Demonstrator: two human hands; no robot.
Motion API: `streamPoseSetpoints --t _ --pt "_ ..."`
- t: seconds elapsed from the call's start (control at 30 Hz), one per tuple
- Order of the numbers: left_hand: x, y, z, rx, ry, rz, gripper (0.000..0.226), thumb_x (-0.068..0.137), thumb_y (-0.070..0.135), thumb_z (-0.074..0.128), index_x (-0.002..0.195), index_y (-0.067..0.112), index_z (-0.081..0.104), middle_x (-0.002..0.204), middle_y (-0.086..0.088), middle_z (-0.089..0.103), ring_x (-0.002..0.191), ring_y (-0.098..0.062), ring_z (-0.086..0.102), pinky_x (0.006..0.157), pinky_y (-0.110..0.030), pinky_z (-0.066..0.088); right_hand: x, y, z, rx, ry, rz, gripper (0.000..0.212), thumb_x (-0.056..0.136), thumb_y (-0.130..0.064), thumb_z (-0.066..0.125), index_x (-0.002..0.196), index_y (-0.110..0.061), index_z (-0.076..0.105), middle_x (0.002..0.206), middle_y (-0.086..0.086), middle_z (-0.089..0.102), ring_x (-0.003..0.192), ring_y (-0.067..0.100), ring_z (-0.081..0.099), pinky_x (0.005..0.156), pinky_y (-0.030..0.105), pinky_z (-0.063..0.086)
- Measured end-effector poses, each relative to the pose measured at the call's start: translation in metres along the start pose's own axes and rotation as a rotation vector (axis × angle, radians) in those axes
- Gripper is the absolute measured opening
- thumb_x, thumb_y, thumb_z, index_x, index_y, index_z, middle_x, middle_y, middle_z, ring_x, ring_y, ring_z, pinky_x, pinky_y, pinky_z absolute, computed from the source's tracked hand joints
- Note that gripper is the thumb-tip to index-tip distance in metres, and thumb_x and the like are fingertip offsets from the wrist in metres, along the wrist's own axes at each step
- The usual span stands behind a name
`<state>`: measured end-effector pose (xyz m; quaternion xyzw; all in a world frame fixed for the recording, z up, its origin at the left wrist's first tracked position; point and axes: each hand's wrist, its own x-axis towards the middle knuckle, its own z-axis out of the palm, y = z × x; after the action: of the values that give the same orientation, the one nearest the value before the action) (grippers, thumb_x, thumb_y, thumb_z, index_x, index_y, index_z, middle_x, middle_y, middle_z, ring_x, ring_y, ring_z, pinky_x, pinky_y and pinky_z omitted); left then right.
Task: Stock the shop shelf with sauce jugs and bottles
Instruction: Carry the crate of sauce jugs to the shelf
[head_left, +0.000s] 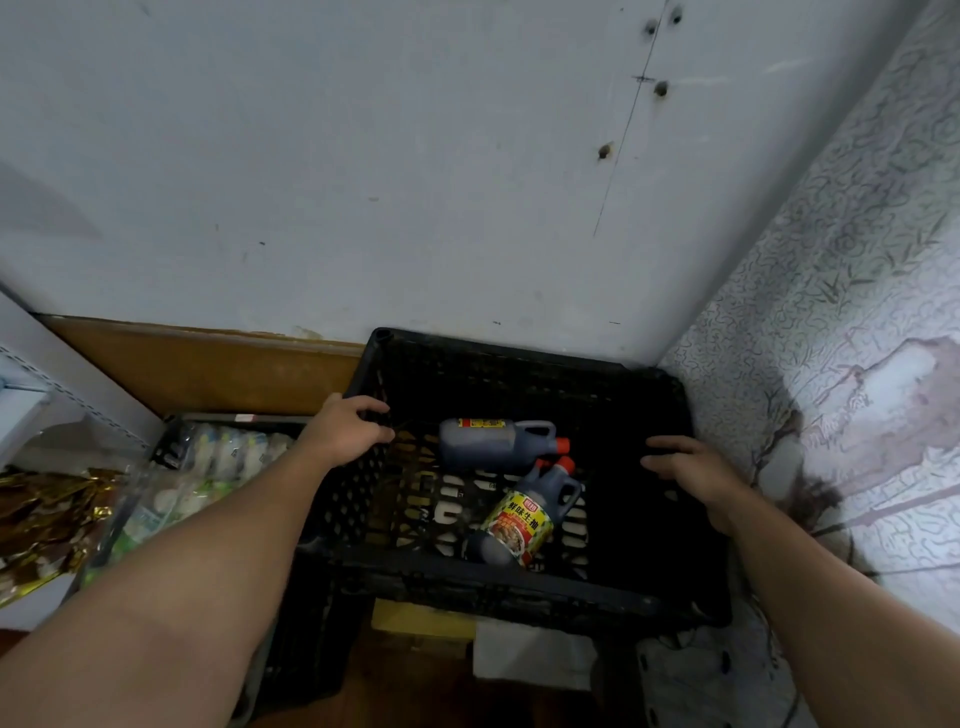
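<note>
Step in hand, as judged: handling the supply crate, with no shelving begun. The left hand (353, 428) grips the left rim of the black crate (519, 592), fingers curled over the edge. The right hand (685, 470) grips the right rim likewise. Inside the crate two dark sauce jugs lie on their sides: the far jug (493, 444) toward the back wall, the yellow-labelled jug (524, 514) nearer, their red caps close together. Next move calls for steadying the crate, then freeing one hand to take a jug by its handle.
</note>
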<state>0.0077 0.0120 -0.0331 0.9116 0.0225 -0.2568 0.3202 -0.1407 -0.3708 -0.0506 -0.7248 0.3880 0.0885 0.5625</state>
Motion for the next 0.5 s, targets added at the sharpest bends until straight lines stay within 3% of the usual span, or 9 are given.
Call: streamPoseSetpoints --t 0.13,0.27,0.5 --pt "0.002 0.000 0.002 -0.085 0.016 0.017 0.028 0.087 0.026 0.070 0.114 0.029 0.066 0.140 -0.005 0.042 0.111 -0.024 0.052 0.086 -0.038 0.053 0.007 0.003 -0.001 0.064 -0.063 -0.016 0.026 0.086 -0.004 0.066 0.106 -0.021 0.065 0.095 0.000 0.060 0.082 0.013 0.057 0.063 0.027 0.047" --pt "0.003 -0.001 0.002 -0.193 0.005 0.002 0.022 0.087 0.019 0.070 0.107 0.027 0.068 0.141 -0.005 0.047 0.120 -0.025 0.052 0.080 -0.034 0.055 0.010 0.004 -0.002 0.099 -0.086 -0.014 0.027 0.086 0.000 0.065 0.105 -0.019 0.066 0.095 0.001 0.057 0.078 0.012 0.057 0.063 0.026 0.047" --pt "0.002 -0.008 0.000 -0.245 0.001 0.071 0.017 0.087 0.024 0.070 0.102 0.032 0.068 0.140 -0.001 0.049 0.111 -0.018 0.052 0.072 -0.028 0.052 0.004 0.002 0.011 0.046 0.077 -0.085 0.023 0.086 -0.003 0.065 0.105 -0.016 0.067 0.077 0.000 0.062 0.060 0.012 0.044 0.052 0.024 0.034"
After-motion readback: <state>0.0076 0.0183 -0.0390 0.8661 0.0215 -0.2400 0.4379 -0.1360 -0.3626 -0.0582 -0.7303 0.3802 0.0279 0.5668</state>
